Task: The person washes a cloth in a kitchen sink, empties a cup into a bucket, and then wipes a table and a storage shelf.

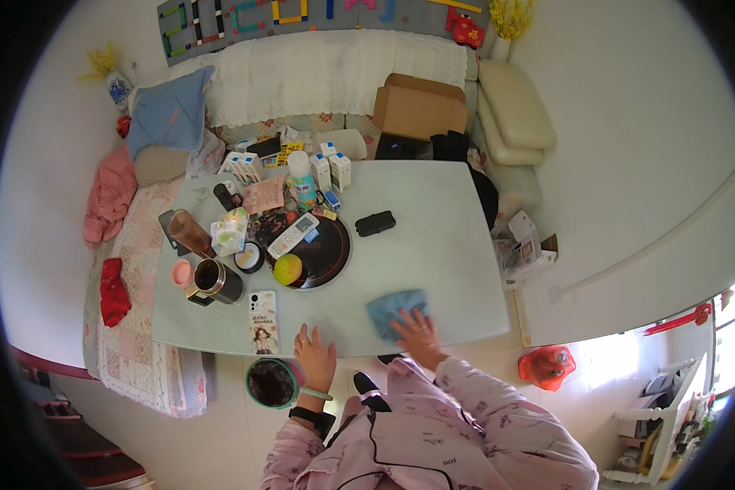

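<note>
My right hand (421, 338) lies over a blue cloth (392, 309), holding it against the pale glass-like tabletop (429, 263) near the front edge. The fingers are spread on the cloth, which looks slightly blurred. At the table's front edge is my left hand (314, 361), empty, fingers apart. It has a ring, a pale bangle and a black wristwatch. Just left of it, a smartphone (263, 324) in a printed case lies face down. A black glasses case (375, 223) sits beyond the cloth. Left of that case, a round dark tray (327, 257) carries a white remote control (294, 235) and a yellow-green fruit (288, 269).
Crowding the table's left are an open dark thermos cup (218, 282), a brown tumbler (190, 233), a tissue pack (229, 231), a spray can (302, 177) and several small cartons (331, 170). Below the front edge stands a lined waste bin (272, 383). A sofa holds an open cardboard box (422, 107).
</note>
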`<state>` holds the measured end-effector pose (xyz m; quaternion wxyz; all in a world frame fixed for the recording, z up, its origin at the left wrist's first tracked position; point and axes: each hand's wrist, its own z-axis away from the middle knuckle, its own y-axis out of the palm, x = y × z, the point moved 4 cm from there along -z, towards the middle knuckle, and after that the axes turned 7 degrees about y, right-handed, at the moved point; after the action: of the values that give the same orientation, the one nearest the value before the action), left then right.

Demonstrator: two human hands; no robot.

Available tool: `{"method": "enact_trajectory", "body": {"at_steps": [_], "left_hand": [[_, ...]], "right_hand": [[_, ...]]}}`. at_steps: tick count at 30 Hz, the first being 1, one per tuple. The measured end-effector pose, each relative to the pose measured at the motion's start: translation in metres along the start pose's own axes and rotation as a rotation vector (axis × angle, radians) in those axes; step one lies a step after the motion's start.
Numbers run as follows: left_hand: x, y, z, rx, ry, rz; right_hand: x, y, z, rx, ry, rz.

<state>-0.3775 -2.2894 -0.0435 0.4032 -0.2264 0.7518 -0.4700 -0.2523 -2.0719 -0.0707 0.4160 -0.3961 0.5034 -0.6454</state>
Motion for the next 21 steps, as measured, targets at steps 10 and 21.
{"method": "enact_trajectory", "body": {"at_steps": [10,21], "left_hand": [[-0.036,0.025,-0.045,0.028,0.067,0.03],[-0.087,0.052,-0.122,0.095,0.034,0.056]], "right_hand": [[-0.159,-0.027,0.005,-0.106,0.732,-0.272],[-0.24,-0.052,-0.115,-0.055,0.599,-0.126]]}}
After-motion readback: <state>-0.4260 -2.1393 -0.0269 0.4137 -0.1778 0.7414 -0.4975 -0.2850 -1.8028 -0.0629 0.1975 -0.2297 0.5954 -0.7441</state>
